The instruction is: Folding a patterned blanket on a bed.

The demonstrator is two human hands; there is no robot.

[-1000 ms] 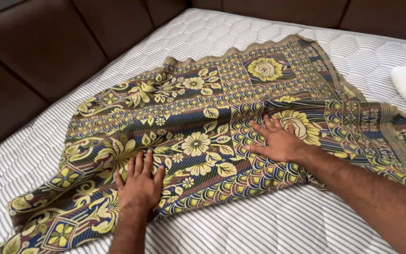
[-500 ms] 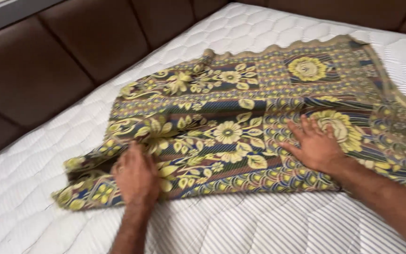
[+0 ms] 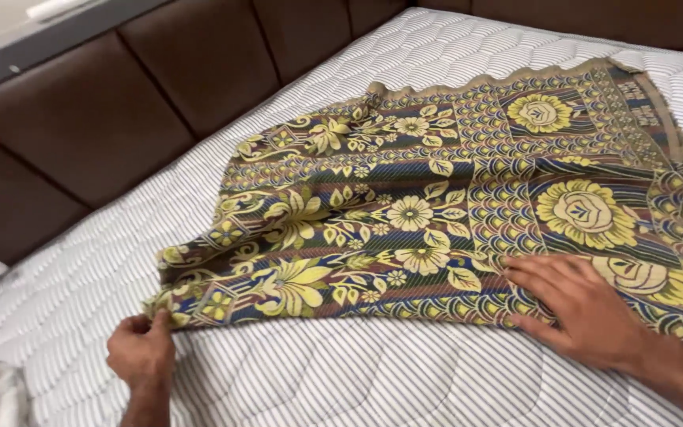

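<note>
Nearest, the left hand [image 3: 142,352] is pinching the near left corner of the blanket [image 3: 436,205] between thumb and curled fingers, close to the front edge of the mattress [image 3: 341,379]. To the right, the right hand [image 3: 583,304] is lying flat on the blanket's near edge, fingers released and spread, pressing the cloth down. The blanket, folded and patterned with yellow flowers on dark stripes, is lying across the middle of the mattress, reaching toward its far right corner. Beyond the mattress's left edge, the brown padded headboard [image 3: 120,126] is standing.
</note>
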